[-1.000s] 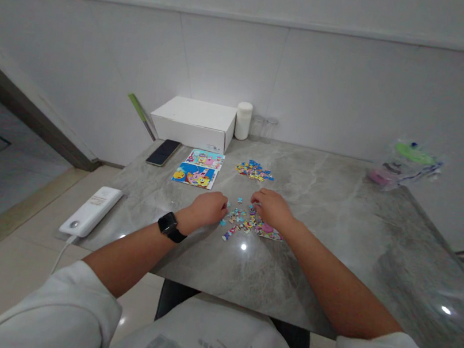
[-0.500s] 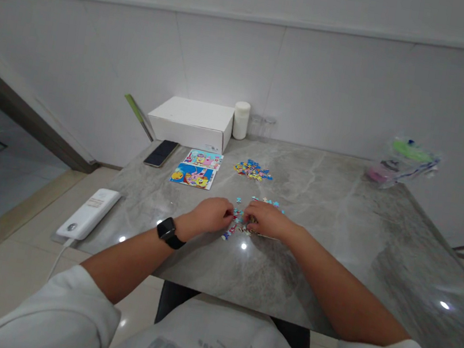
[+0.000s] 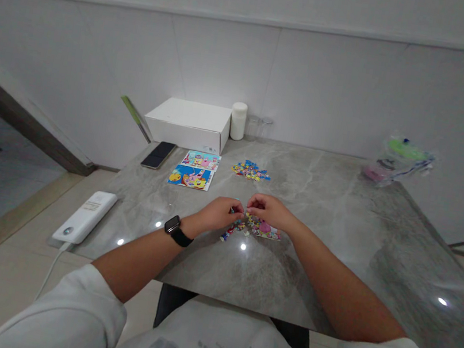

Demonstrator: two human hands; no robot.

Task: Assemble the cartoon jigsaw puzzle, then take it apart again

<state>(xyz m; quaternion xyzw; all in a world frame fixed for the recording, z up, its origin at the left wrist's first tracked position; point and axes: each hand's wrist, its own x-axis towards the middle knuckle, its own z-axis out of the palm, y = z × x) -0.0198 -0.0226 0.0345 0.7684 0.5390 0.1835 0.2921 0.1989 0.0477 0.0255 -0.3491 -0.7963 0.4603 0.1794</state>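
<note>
My left hand [image 3: 225,212], with a black watch on its wrist, is closed in a pinch over loose jigsaw pieces [image 3: 227,235]. Close to its fingertips, my right hand [image 3: 269,210] is also pinched, just above the left end of a partly joined jigsaw puzzle [image 3: 267,230] with a pink figure on it. Whatever lies between the fingertips is too small to make out. Beyond the hands is a pile of blue and yellow jigsaw pieces [image 3: 251,171]. Two cartoon picture cards [image 3: 191,177] lie left of that pile.
A phone [image 3: 158,155] lies beside the cards, before a white box [image 3: 189,127]. A white bottle [image 3: 238,121] and clear glasses [image 3: 265,129] stand by the wall. A white power bank [image 3: 85,216] with a cable is at the left edge, a plastic bag [image 3: 399,161] at the far right.
My right hand has lifted off the joined puzzle, uncovering its pink part. Both hands' fingertips have come closer together, and the left hand has shifted slightly right.
</note>
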